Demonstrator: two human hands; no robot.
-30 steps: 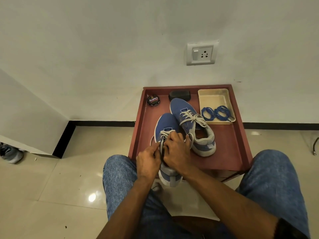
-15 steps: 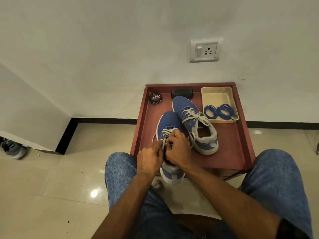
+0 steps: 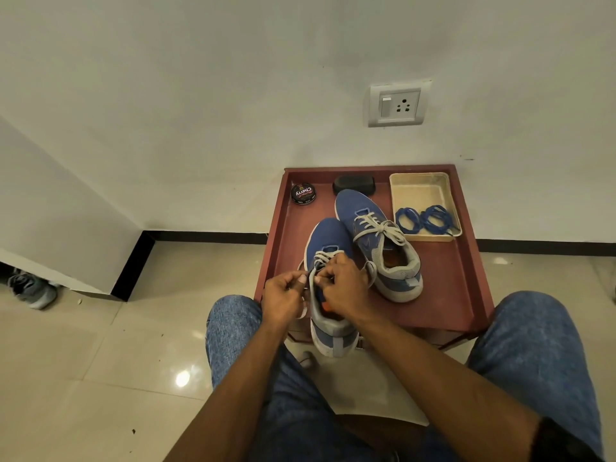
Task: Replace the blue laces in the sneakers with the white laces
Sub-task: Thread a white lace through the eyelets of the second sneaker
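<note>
While the near sneaker is kept at the front edge of the red table, its heel overhanging toward the knees, the two hands are seen slightly further apart than half a second ago. The left hand is drawn a little out to the left with its fingers curled around a strand of the white lace; the right hand is held over the tongue, fingers pinched on the other strand. A tightening or knotting pull is suggested, so the task is judged nearly finished. The far sneaker is already laced in white and tied, unmoved. The blue laces are coiled in the beige tray, well apart from both hands.
</note>
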